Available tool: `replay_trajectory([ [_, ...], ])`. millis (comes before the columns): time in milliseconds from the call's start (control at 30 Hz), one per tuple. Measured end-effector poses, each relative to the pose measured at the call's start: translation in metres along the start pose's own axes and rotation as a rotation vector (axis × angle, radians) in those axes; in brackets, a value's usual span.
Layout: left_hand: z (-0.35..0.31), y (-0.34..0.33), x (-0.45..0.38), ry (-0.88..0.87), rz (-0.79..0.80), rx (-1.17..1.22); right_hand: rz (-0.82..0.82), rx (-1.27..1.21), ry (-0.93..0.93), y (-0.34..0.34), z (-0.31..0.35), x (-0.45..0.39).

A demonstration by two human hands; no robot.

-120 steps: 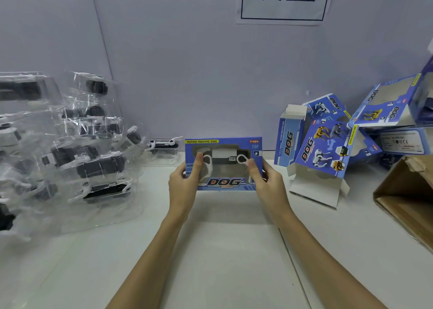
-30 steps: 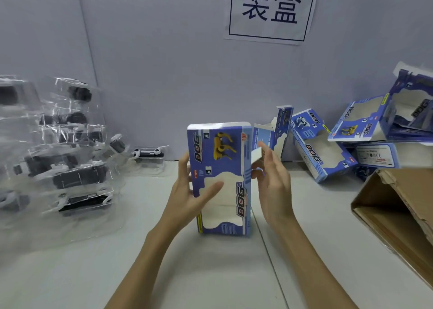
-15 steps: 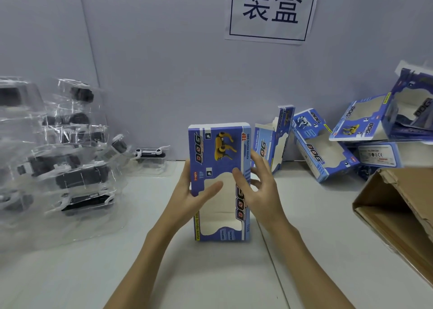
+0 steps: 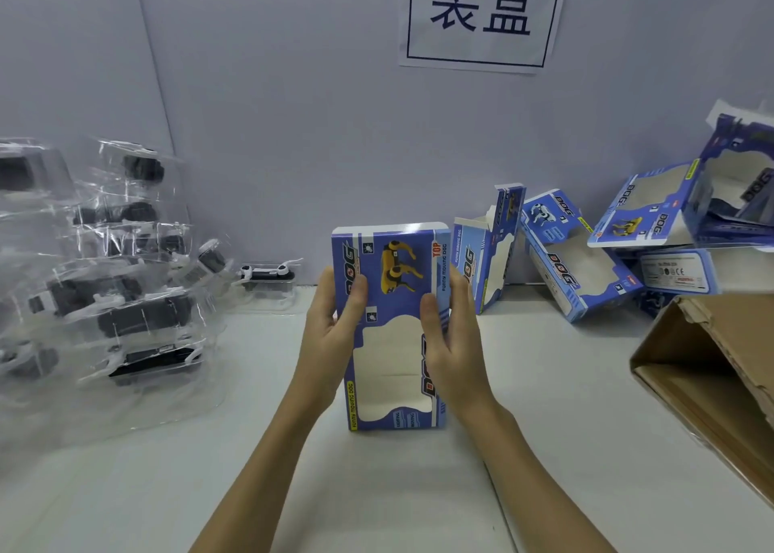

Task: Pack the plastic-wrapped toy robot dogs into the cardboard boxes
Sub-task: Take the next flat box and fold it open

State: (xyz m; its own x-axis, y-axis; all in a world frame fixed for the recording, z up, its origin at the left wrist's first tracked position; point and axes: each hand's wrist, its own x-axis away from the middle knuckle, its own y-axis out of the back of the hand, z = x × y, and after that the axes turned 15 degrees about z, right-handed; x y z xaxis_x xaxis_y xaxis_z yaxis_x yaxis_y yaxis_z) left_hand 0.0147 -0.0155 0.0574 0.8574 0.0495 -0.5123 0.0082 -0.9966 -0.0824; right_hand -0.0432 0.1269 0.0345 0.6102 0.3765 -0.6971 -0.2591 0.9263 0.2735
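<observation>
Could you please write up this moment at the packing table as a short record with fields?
held item: blue DOG box, standing on end on the white table
left hand: grips the box's left edge, thumb on its front
right hand: grips the box's right edge
box window: no toy seen through it
waiting toys: stack of plastic-wrapped robot dogs at left
spare boxes: blue boxes tumbled at right rear
carton: brown cardboard carton at right edge
wall sign: paper sign

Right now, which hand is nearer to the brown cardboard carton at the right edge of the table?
The right hand. It grips the right side of the upright blue toy box, the side toward the brown carton; the left hand grips the box's far side.
</observation>
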Motion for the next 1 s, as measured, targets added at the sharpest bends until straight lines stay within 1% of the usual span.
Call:
replay_trajectory([
  [67,-0.004,0.005,0.002,-0.003,0.079,0.027,0.001,0.038,0.020,0.001,0.002,-0.001],
  [200,-0.006,0.023,0.004,0.056,0.254,0.165,0.025,0.060,-0.009,0.005,0.000,-0.001],
  [267,-0.007,0.029,0.004,0.009,0.352,0.162,0.066,0.106,0.018,0.009,-0.005,0.000],
  [300,-0.009,0.031,0.004,-0.028,0.377,0.156,0.096,0.126,0.037,0.011,-0.005,-0.001],
  [400,-0.015,0.026,0.005,-0.071,0.376,0.101,0.176,0.149,0.074,0.020,-0.008,-0.003],
  [533,-0.017,0.019,0.005,-0.055,0.347,0.128,0.181,0.178,0.092,0.022,-0.008,-0.005],
  [633,-0.012,0.019,0.003,-0.023,0.360,0.200,0.102,0.183,0.122,0.020,-0.006,-0.006],
  [733,-0.007,0.018,0.002,0.035,0.278,0.222,-0.008,0.130,0.100,0.013,-0.003,-0.004],
  [800,-0.008,0.020,0.002,0.034,0.283,0.224,-0.027,0.087,0.093,0.008,-0.001,-0.003],
  [900,-0.011,0.026,0.002,-0.010,0.343,0.174,0.050,0.146,0.162,0.008,-0.005,-0.002],
  [967,-0.012,0.027,0.002,-0.041,0.353,0.127,0.115,0.139,0.152,0.015,-0.003,-0.002],
  [1000,-0.011,0.027,0.002,-0.043,0.352,0.133,0.120,0.139,0.147,0.019,-0.001,-0.003],
])
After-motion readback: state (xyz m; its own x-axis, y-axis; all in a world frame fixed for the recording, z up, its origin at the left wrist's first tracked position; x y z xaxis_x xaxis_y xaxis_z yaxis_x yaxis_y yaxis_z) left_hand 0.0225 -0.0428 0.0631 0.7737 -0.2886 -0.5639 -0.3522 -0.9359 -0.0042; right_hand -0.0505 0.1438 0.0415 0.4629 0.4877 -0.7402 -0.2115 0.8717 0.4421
